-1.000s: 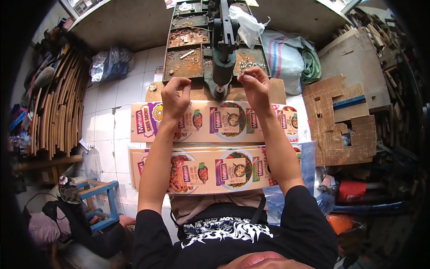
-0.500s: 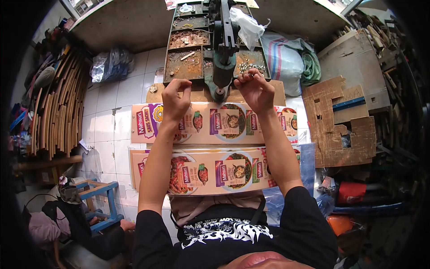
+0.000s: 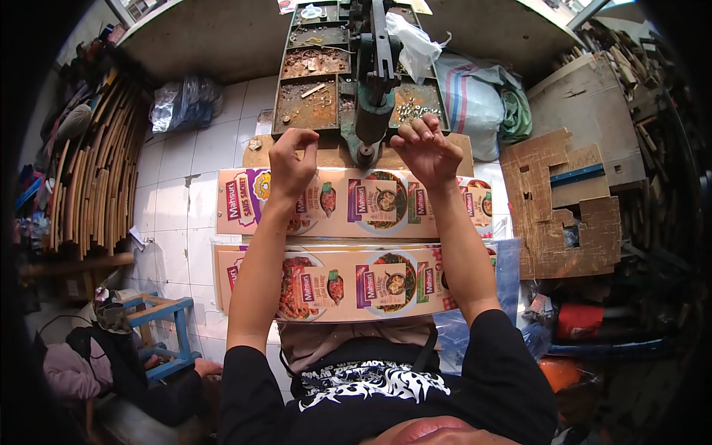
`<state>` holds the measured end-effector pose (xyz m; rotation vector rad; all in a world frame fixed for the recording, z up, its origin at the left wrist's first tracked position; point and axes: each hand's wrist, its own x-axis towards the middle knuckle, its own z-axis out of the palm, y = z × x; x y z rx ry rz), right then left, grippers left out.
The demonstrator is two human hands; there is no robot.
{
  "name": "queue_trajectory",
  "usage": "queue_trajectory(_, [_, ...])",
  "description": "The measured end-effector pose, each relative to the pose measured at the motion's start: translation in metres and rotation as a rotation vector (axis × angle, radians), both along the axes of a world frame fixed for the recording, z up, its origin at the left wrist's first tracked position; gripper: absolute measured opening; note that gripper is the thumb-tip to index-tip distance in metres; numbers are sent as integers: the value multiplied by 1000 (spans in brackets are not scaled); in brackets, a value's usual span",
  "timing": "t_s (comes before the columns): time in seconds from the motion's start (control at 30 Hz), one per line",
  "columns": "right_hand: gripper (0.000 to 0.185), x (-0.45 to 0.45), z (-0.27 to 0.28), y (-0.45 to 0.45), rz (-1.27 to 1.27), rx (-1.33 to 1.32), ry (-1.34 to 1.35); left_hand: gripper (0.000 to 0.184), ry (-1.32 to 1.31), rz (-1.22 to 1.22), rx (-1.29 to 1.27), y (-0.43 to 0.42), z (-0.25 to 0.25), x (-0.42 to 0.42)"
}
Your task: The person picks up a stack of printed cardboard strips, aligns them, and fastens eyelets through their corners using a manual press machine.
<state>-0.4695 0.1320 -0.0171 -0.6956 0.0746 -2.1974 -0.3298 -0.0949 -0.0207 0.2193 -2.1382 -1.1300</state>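
Observation:
My left hand [image 3: 294, 159] is closed in a pinch over the upper edge of a printed "Mahsuri" panel [image 3: 334, 222], left of the press. Whatever its fingertips hold is hidden. My right hand [image 3: 428, 152] is raised on the other side of the press, fingers curled in, just in front of a compartment with small metal rings [image 3: 409, 111]. I cannot make out anything in its fingers. Between the hands stands a dark green hand press [image 3: 374, 115], its round tip above the panel's far edge. A second stack of similar panels [image 3: 348, 305] lies nearer my body.
A compartmented metal tray [image 3: 276, 111] with small parts and debris flanks the press. A white plastic bag [image 3: 410, 44] hangs on it. A woven sack [image 3: 467, 104] is at right, beside cut boards [image 3: 549, 193]. Another person [image 3: 89, 363] sits lower left by a blue stool [image 3: 178, 334].
My right hand has turned and shifted slightly right and down, its fingers now curled differently. My left hand stays almost in place, and the panels look unmoved.

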Motion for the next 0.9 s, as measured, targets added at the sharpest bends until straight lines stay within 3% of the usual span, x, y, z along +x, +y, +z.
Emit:
queue_trajectory(0.5, [21, -4, -5, -1, -137, 91, 32, 9, 6, -9, 1, 1, 0, 0])
queue_trajectory(0.9, [24, -4, -5, 2, -83, 110, -22, 8, -2, -9, 5, 1, 0, 0])
